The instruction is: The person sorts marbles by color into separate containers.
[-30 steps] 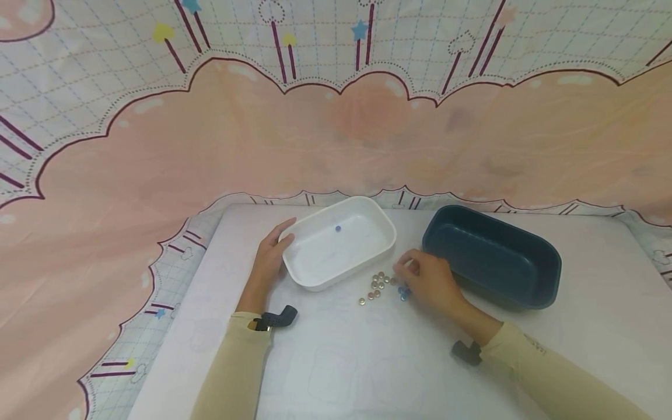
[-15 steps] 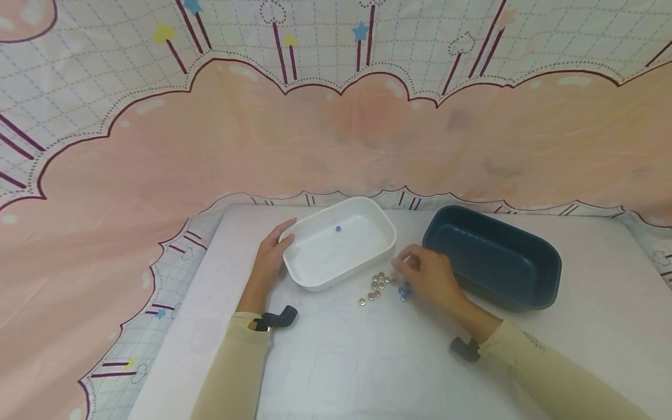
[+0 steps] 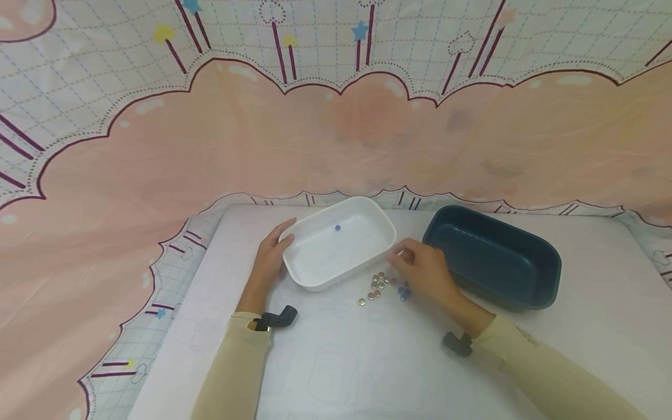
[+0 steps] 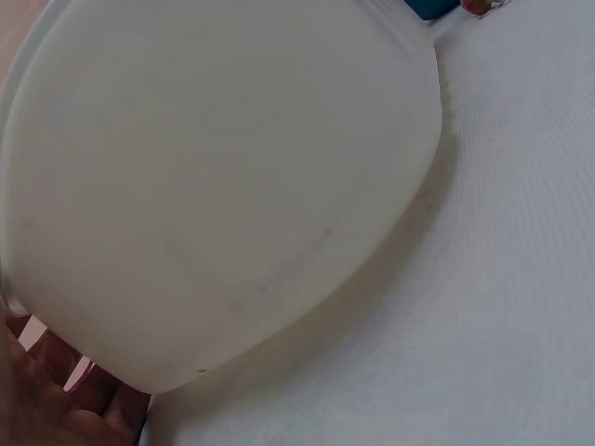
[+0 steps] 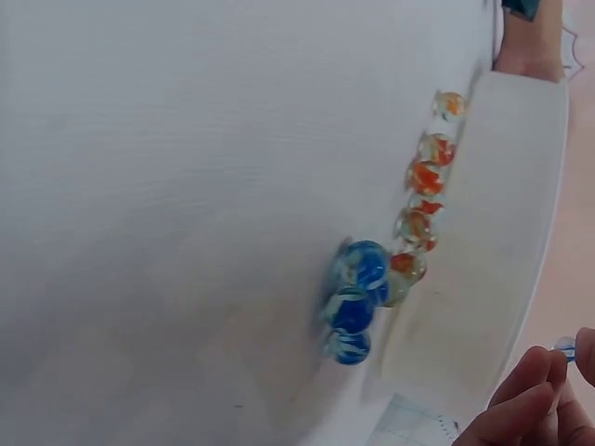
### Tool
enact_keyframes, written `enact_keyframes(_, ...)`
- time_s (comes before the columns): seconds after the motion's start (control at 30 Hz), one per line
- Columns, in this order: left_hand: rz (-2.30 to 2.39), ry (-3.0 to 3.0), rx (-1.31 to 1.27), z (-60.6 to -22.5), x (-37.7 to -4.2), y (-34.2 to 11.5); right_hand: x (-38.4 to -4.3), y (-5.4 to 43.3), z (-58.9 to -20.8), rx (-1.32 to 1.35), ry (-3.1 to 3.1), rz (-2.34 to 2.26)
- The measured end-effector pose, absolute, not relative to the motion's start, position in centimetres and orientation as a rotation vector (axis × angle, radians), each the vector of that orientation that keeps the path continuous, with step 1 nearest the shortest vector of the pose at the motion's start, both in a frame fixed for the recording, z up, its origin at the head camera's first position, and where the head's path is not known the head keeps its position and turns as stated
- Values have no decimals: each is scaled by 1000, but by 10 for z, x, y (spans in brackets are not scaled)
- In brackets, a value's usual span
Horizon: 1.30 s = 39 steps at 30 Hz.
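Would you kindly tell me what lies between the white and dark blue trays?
The head view shows the right hand there, blue marbles at the near end and bare tabletop at the far end.

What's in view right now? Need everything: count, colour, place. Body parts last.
Table: 1, white, under the trays
Patterned cloth: 1, peach and white, behind the table
White tray: 1, white, left of the other tray
Dark blue tray: 1, dark blue, right side
Marble in the tray: 1, blue, in the white tray
Loose blue marbles: at least 4, on the table between the trays
Orange marbles: about 10, clear with orange, beside the white tray
Pinched marble: 1, clear with blue, in right fingertips
Wrist cameras: 2, black, one per wrist
Sleeves: 2, beige, both forearms
Left hand: 1, gripping the white tray's left end
Right hand: 1, near the white tray's right end
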<state>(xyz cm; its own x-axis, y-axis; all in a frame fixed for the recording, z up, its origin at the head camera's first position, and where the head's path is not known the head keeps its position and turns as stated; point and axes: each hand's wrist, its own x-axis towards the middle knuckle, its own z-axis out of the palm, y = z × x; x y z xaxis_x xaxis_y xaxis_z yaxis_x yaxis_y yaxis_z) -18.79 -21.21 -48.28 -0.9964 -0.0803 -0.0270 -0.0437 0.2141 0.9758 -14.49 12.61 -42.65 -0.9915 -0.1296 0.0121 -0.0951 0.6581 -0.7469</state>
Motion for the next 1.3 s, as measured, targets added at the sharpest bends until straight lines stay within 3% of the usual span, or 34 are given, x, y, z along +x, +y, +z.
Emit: enact_keyframes(1.3, -2003, -2412, 136, -482, -189, -212, -160, 88, -393, -210, 2839, -1384)
